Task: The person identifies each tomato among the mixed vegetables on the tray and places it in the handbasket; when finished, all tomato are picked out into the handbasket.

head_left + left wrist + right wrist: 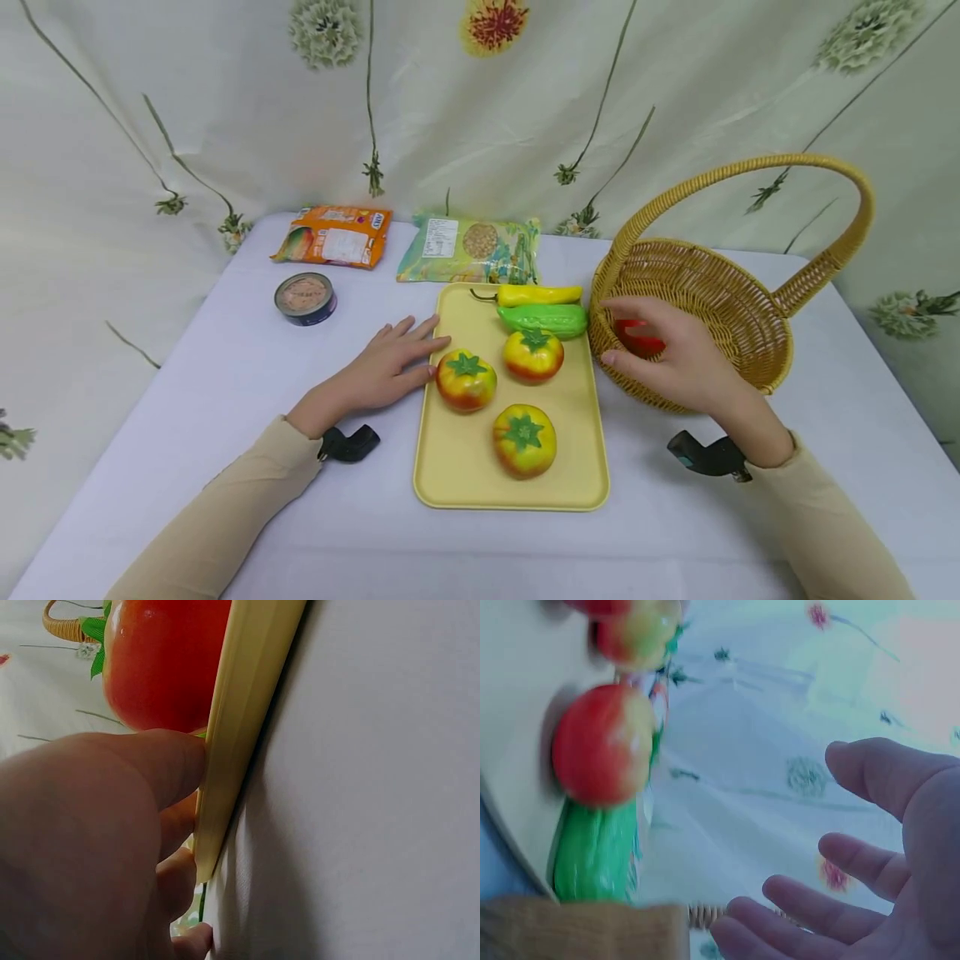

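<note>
My left hand (390, 364) lies beside the left edge of a yellow tray (465, 467), its spread fingertips at the rim. The left wrist view has thumb and fingers along the tray's side wall (236, 712), close to a red-and-yellow tomato (165, 660). My right hand (678, 354) is over the near-left rim of a wicker basket (678, 262), fingers apart and nothing in them in the right wrist view. Below it, inside the basket, a glossy red thing (641, 337) shows partly. On the tray are three tomatoes (525, 442), a green bumpy gourd (551, 320) and a yellow chili pepper (540, 295).
The basket's tall handle (750, 162) arches above it at the right. Behind the tray lies a green food packet (472, 250); an orange packet (333, 237) and a round can (306, 298) are at the back left. A flowered cloth (480, 108) hangs behind the table.
</note>
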{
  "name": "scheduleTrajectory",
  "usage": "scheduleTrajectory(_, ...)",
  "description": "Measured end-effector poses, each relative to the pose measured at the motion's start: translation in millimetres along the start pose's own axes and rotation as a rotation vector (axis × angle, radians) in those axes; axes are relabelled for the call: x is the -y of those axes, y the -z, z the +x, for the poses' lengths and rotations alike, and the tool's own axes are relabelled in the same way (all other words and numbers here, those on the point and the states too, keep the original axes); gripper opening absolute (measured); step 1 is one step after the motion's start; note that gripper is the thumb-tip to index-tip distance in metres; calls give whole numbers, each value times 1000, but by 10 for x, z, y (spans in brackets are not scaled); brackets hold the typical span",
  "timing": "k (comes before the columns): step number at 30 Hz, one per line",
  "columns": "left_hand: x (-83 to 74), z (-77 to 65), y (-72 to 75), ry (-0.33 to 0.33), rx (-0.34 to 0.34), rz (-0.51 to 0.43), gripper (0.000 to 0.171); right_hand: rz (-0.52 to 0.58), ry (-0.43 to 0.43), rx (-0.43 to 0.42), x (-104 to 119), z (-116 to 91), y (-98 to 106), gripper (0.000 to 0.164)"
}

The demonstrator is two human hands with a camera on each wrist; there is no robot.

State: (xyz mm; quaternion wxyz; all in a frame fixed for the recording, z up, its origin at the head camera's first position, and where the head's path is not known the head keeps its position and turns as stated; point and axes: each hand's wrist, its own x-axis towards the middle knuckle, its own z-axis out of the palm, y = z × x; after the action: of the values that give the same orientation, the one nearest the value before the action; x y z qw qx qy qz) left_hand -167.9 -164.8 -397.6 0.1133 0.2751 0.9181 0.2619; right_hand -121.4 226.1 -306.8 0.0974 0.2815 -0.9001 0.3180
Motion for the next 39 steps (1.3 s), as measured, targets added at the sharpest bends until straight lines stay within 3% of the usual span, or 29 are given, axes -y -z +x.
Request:
scheduleTrajectory(4,-1,1,-1,0,0,4,51,49,105,69,112,40,-160,55)
scheduleTrajectory(14,-29,22,17,0,-9,0,52,144,230,250,270,64,-540,61)
scheduleTrajectory(20,-47,30,33,-9,-12,4,52,131,186,342,278,28,-631,60)
scheduleTrajectory(25,-42,21,35,-2,-8,6,52,140,185,421,262,25,-684,50)
scheduleTrajectory(30,-33,13,21,-7,-9,11,51,213,195,478,241,26,-747,41)
scheduleTrajectory(39,-21,6,20,-5,-3,11,51,307,125,538,255,19,-780,39)
